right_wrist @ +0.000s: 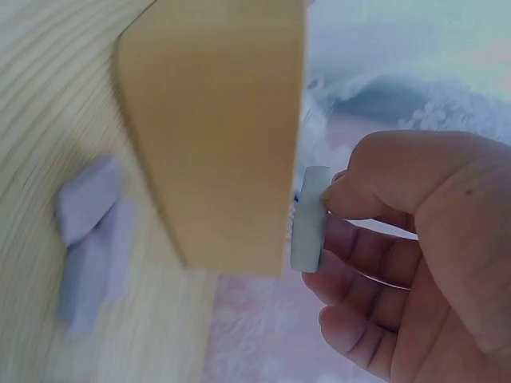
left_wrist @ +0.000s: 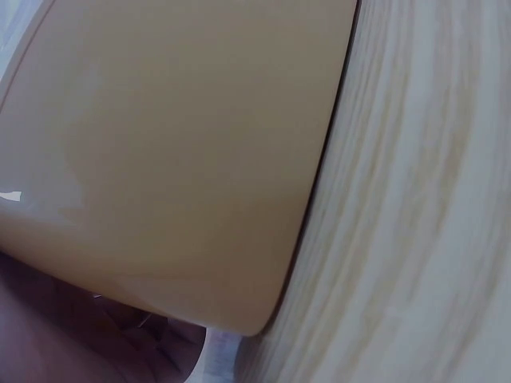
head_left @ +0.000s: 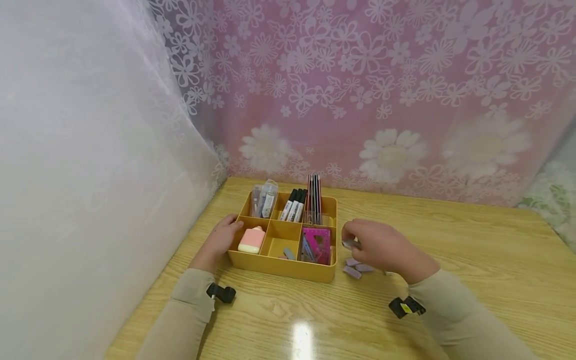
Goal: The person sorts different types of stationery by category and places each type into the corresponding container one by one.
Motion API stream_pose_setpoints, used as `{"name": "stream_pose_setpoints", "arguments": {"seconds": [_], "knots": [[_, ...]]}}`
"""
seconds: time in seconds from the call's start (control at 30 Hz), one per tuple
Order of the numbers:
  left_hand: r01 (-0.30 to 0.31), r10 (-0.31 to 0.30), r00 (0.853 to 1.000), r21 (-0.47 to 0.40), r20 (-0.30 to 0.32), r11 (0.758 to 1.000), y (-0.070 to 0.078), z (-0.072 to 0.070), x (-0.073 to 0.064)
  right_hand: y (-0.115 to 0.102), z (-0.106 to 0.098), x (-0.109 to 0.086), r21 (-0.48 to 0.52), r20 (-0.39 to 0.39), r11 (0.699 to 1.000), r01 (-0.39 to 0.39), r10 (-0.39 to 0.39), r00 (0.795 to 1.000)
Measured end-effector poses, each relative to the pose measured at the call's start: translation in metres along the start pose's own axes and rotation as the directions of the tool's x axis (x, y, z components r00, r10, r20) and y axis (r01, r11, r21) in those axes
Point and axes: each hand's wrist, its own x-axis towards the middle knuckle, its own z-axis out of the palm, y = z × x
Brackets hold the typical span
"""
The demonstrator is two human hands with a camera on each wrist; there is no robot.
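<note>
A yellow desk organizer (head_left: 281,267) with several compartments sits on the wooden table. My left hand (head_left: 221,236) grips its left wall, thumb at the rim; in the left wrist view its fingers (left_wrist: 172,347) curve along the box's side. Just off the organizer's right side, my right hand (head_left: 378,245) pinches a small grey eraser (right_wrist: 310,219) between thumb and fingers. Below that hand lie three purple erasers (head_left: 352,272) on the table. Inside the front middle compartment is another grey eraser (head_left: 289,253), with a bit of pink beside it.
Front left holds a pink-and-cream bottle (head_left: 252,240); front right, a pink set square (head_left: 320,242). Behind stand a clear case (head_left: 265,200), black-capped markers (head_left: 293,205) and thin upright booklets (head_left: 314,200). A white sheet (head_left: 112,175) borders the table's left; a pink floral curtain (head_left: 315,125) hangs behind.
</note>
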Motion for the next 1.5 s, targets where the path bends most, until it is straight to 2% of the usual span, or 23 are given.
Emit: {"name": "stream_pose_setpoints", "arguments": {"seconds": [0.5,0.67,0.87,1.17,1.5], "knots": [[-0.013,0.013,1.000,0.013,-0.005,1.000,-0.001,-0.002,-0.001,-0.063,-0.001,0.053,-0.003,0.002,0.993,0.119,-0.119,0.993],[-0.019,0.019,1.000,0.019,-0.006,1.000,-0.001,-0.001,-0.001,-0.075,0.003,0.071,-0.017,-0.012,0.985,0.169,-0.170,0.985],[-0.024,0.024,1.000,0.030,-0.002,0.999,-0.001,0.000,0.000,-0.085,0.007,0.087,-0.031,-0.006,0.983,0.178,-0.179,0.984],[-0.019,0.019,1.000,0.030,-0.003,0.999,0.001,0.001,-0.002,-0.085,0.012,0.092,-0.041,0.060,0.990,0.134,-0.132,0.989],[-0.017,0.017,1.000,0.034,-0.001,0.999,0.002,-0.001,-0.002,-0.069,0.012,0.080,-0.035,0.030,0.989,0.145,-0.144,0.989]]}}
